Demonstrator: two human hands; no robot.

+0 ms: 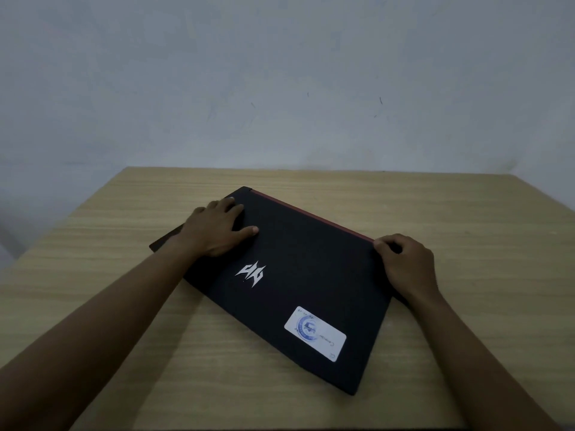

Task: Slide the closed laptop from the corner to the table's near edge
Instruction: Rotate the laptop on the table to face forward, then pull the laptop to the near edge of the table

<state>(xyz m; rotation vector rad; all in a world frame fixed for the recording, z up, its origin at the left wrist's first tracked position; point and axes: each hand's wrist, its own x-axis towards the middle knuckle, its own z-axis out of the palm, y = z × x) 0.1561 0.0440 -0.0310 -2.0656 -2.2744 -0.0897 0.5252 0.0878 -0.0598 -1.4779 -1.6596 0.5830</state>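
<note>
On the table (466, 213): my closed laptop (295, 275) lies flat and skewed, roughly mid-table, one corner pointing toward the near edge
Left hand (217, 228): laid flat on the lid near the far left corner, fingers spread and open, pressing down rather than gripping
Right hand (404, 262): fingers curled over the far right corner by the red hinge strip (311, 213), closed on the laptop's edge
Under my left wrist: a thin dark object (165, 241) pokes out beside the laptop; I cannot tell what it is
Progress: I judge the slide partly done, near edge not yet reached
Risk: pulling harder on one side would twist it further
Risk: dragging too far could tip the leading corner off the edge
Risk: my flat palm could slip on the lid
</note>
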